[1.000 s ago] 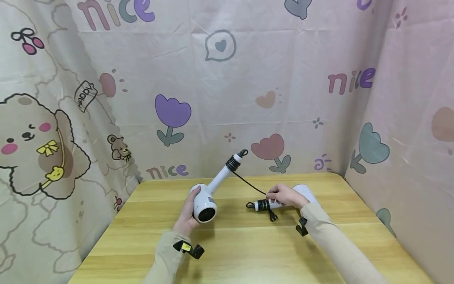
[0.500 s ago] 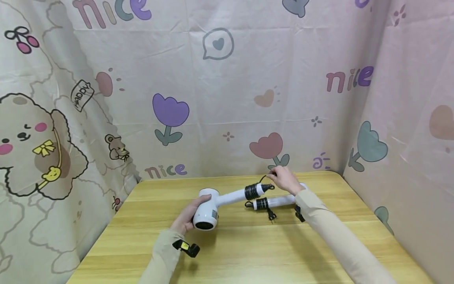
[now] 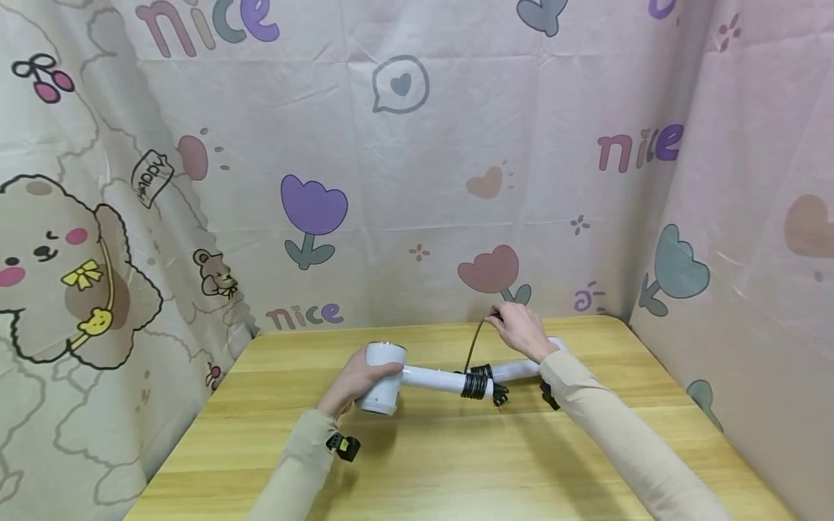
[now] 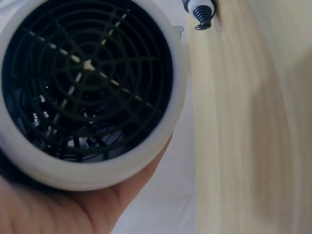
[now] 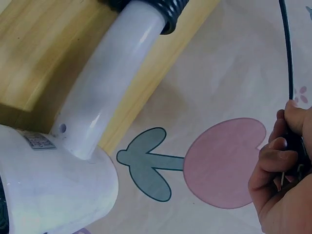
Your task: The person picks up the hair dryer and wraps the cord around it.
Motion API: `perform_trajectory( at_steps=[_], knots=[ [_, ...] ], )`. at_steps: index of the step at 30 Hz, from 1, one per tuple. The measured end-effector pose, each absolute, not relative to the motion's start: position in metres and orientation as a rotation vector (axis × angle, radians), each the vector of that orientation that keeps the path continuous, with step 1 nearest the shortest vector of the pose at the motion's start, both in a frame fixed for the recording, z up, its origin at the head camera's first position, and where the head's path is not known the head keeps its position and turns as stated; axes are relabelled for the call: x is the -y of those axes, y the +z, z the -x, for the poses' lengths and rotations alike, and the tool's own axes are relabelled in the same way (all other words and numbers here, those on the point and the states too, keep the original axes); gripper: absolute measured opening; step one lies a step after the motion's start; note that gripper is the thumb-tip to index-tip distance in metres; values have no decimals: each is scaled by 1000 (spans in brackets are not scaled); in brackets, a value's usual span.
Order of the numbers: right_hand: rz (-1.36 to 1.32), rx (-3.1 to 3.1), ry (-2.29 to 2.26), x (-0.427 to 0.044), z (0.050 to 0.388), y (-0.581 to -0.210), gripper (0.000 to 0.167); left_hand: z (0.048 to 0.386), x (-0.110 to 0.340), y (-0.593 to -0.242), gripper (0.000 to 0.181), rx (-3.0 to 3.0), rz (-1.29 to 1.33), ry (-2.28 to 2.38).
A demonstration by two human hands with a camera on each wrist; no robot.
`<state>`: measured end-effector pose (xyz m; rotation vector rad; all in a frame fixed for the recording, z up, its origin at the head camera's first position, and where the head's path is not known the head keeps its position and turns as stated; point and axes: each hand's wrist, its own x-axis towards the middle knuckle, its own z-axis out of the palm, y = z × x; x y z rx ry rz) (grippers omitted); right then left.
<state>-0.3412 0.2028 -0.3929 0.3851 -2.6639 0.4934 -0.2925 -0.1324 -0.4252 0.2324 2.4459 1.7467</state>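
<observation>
My left hand grips a white hair dryer by its barrel, above the table. Its handle points right, with black cord coiled near the end. In the left wrist view, the dark round grille fills the upper left. My right hand is raised and pinches the free end of this cord; the right wrist view shows a black plug partly hidden in its fingers. A second white hair dryer lies behind on the table, its barrel partly covered by my right wrist.
The wooden table runs back to a patterned curtain, which also hangs along both sides. A black plug lies by the handle ends, beside the second dryer's coil. Dark wrist cameras are strapped to both sleeves.
My left hand has turned the hair dryer, so its handle swung from pointing up and right to pointing right and slightly down. My right hand has risen with the cord.
</observation>
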Motion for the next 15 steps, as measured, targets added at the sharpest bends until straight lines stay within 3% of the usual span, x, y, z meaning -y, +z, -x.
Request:
perform_trajectory(
  at_steps=[9,15],
  knots=[
    [-401,2609,547,-189,332,-383,19,288,130,-427,84,-2745,-79,1585],
    [-416,2550,602,-179,320,-373,20,289,131,-428,84,-2919,34,1601]
  ],
)
